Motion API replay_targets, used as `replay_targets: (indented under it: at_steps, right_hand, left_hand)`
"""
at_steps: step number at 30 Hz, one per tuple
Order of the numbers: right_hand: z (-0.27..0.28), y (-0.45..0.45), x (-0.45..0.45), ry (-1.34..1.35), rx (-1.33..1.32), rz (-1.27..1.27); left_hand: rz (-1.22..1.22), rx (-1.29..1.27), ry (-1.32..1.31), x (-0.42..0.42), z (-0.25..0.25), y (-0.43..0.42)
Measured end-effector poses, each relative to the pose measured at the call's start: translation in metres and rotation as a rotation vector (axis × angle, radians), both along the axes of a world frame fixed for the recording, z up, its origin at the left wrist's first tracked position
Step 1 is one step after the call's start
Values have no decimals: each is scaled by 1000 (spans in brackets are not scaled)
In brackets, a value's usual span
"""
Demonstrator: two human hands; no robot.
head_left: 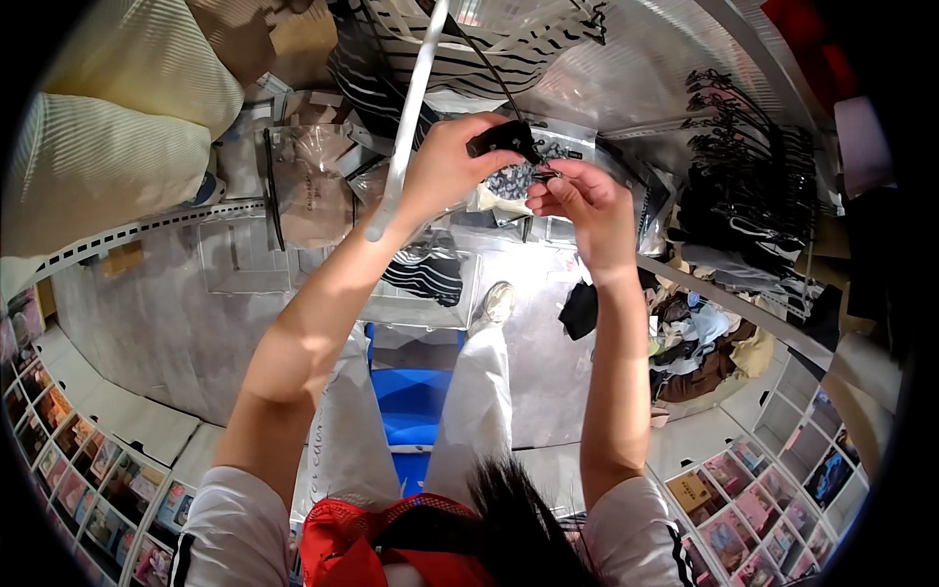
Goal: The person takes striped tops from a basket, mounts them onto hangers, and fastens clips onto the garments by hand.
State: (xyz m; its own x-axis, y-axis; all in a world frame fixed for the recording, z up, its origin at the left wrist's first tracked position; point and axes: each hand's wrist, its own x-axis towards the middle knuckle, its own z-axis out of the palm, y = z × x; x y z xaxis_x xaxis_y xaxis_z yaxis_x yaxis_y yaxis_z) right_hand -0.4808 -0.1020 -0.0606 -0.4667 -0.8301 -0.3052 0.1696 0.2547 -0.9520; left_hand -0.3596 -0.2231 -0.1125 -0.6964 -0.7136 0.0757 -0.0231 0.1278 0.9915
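Note:
My left hand (452,161) is closed on a small black piece (504,142) with tiny light dots, whose exact kind does not show. Just under it is grey-and-black patterned fabric (511,181). My right hand (592,201) comes in from the right, its thumb and fingertips pinched together at the edge of the fabric, by a thin dark part. What those fingertips hold is too small to make out. Behind the hands lie clear plastic packets (311,161).
A white pole (416,93) slants beside my left forearm. Black hangers (738,166) crowd the right rack, above a heap of clothes (709,338). A blue stool (409,401) stands between my legs. Striped fabric (425,279) and a black cloth (579,311) are lower down.

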Motion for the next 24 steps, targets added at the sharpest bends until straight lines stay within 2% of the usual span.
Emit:
replay_targets:
  at_steps: [3,7,10,15,19,24]
  right_hand:
    - [-7,0,12,76,-7,-91]
    - [-16,0,22,467,-80,-246]
    - [-25,-2,27,637,-132,-363]
    - [-25,-15,31,425,-143,-601]
    - [-23,-28,29,230,-164,-729]
    - [-22,-37,26,185,-174,-795]
  left_hand:
    - [-33,9,30,-1,-5,0]
    - [-60,70,22,-1,-6,-1]
    - [-88,116,58,-5,-10,-1]
    - [-140,275,67,-18,-12,3]
    - [1,297,196,-34,-11,15]
    - [59,312,243,-42,-11,20]
